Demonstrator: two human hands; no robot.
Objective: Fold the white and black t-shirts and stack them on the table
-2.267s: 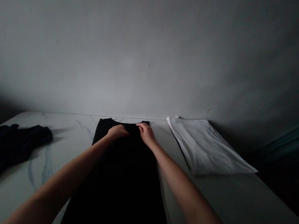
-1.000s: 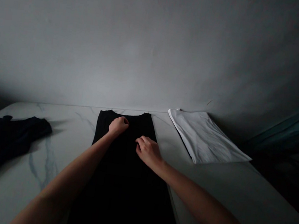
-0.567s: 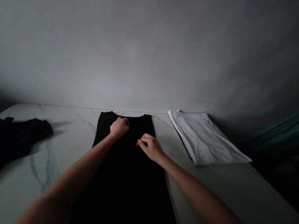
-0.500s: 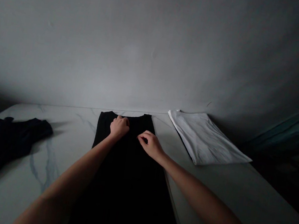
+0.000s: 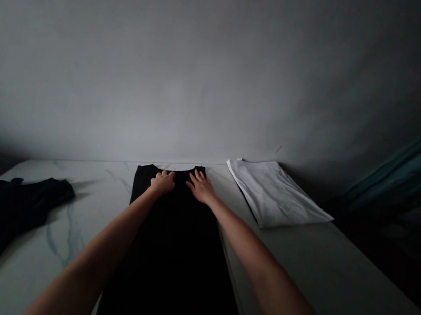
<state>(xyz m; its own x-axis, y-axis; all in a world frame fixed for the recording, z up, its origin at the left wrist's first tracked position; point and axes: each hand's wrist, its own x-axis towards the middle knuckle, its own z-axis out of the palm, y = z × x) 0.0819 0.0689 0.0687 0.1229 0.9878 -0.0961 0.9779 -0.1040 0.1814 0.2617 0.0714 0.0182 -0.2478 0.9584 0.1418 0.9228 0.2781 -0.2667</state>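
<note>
A long black garment [image 5: 173, 266] lies flat on the table, its scooped neckline at the far end by the wall. My left hand [image 5: 162, 182] rests on the cloth just left of the neckline's middle, its fingers curled in on the fabric. At the right shoulder corner, my right hand [image 5: 202, 186] lies flat with its fingers spread, touching the garment. The dark cloth makes fine folds hard to see.
A white folded cloth [image 5: 277, 195] lies to the right, near the wall [image 5: 206, 74]. On the left is a dark navy garment [image 5: 12, 219]. The marble-patterned table [image 5: 93, 193] ends at the right, where it is dark beyond.
My right hand has opened from a pinch and moved forward onto the right shoulder of the black garment. My left hand has loosened slightly from a fist. The view has shifted a little.
</note>
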